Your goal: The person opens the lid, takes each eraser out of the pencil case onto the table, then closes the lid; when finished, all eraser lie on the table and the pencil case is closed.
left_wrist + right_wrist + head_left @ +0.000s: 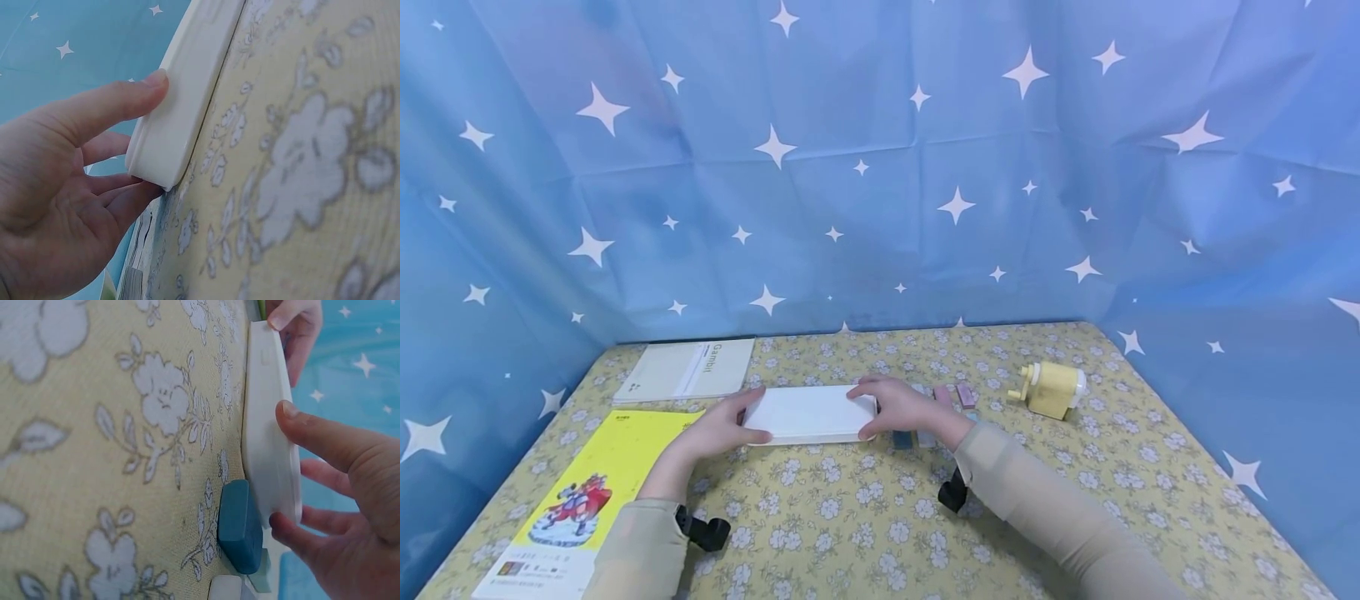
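Observation:
A flat white rectangular box (pixel 811 413) lies low over the flowered cloth. My left hand (pixel 721 425) grips its left end, with the thumb (pixel 153 94) on the front side and fingers round the end and back. At the right end my right hand (pixel 901 407) holds it the same way, thumb (pixel 300 422) along the front side. Close beside that end sits a blue block like an eraser (pixel 240 525), with a white block (pixel 225 588) next to it. The right wrist view also shows my left hand (pixel 300 331) at the far end of the box.
A yellow crank pencil sharpener (pixel 1054 390) stands at the right. Small pink blocks (pixel 965 396) lie behind my right forearm. On the left are a yellow book (pixel 617 450) with a figure on its cover and a pale book (pixel 692 369). A blue starry curtain (pixel 880 167) surrounds the table.

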Motion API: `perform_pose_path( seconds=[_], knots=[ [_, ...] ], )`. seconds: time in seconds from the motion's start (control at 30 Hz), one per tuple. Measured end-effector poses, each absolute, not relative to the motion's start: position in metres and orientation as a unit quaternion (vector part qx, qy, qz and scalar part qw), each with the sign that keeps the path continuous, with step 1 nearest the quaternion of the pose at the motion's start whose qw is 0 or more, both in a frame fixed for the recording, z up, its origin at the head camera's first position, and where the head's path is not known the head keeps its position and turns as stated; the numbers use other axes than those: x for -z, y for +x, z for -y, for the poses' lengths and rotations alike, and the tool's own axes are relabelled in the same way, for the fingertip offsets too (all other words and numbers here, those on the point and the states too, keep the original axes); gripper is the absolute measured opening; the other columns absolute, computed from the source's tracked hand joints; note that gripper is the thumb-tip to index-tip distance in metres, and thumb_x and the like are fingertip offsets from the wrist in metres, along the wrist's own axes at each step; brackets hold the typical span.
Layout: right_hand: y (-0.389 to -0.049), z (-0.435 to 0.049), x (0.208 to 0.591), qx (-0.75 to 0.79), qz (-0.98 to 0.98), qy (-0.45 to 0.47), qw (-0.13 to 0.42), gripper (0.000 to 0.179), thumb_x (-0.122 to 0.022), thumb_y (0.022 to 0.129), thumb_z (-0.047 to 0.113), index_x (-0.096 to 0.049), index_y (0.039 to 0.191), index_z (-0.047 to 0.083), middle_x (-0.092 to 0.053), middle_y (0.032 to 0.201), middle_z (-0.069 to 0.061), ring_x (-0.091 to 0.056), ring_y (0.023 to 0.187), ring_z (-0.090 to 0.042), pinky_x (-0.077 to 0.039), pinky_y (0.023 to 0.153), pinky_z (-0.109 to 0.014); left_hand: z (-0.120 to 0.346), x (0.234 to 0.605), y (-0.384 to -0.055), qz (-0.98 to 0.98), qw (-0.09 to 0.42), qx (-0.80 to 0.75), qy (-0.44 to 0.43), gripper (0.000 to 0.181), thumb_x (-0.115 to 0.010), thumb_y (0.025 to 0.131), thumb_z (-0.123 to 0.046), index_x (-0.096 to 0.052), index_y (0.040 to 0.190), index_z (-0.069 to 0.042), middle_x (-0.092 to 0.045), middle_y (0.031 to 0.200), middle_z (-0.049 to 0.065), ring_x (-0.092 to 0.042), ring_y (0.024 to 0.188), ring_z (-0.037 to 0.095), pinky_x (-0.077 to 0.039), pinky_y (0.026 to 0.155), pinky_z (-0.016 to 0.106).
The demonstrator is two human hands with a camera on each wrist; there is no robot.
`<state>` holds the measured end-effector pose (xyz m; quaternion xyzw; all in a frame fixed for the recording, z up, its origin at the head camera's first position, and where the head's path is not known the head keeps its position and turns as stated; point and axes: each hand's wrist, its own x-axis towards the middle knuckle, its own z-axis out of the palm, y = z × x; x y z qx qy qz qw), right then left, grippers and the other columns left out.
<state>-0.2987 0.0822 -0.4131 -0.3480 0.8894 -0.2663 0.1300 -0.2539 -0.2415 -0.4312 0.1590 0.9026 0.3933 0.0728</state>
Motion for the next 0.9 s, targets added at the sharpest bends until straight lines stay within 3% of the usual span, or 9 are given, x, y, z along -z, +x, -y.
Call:
perform_pose_path(
  seconds=[0.4, 0.63, 0.9],
  knots=[
    [-0.299, -0.086, 0.409, 0.263, -0.887, -0.36, 0.122, 0.061, -0.075, 0.086, 0.03, -0.052, 0.14, 0.013, -0.032, 0.153, -0.018, -0.029, 0.141, -0.032, -0.034, 0.107, -0.047, 0.244, 0.425, -0.251, -0.899, 0.065, -0.403, 0.158, 0.088, -0.074, 0.087, -0.026, -0.023, 0.151, 0.004, -0.015, 0.156, 0.028, -0.017, 0.14, 0.047, -0.027, 0.107, 0.056],
    [-0.303, -0.108, 0.385, 0.275, -0.895, -0.336, 0.104, 0.058, -0.064, 0.094, 0.036, -0.048, 0.143, 0.011, -0.027, 0.156, -0.016, -0.027, 0.141, -0.034, -0.029, 0.108, -0.053, 0.241, 0.396, -0.257, -0.902, 0.026, -0.397, 0.169, 0.083, -0.066, 0.093, -0.034, -0.019, 0.154, -0.004, -0.015, 0.157, 0.025, -0.015, 0.14, 0.048, -0.024, 0.105, 0.063],
    [-0.319, -0.144, 0.368, 0.265, -0.916, -0.294, 0.067, 0.059, -0.059, 0.096, 0.038, -0.043, 0.146, 0.012, -0.026, 0.156, -0.018, -0.031, 0.139, -0.037, -0.032, 0.106, -0.054, 0.246, 0.356, -0.263, -0.922, -0.009, -0.352, 0.163, 0.084, -0.061, 0.095, -0.041, -0.014, 0.156, -0.008, -0.013, 0.158, 0.023, -0.012, 0.142, 0.046, -0.022, 0.105, 0.065]
  ],
)
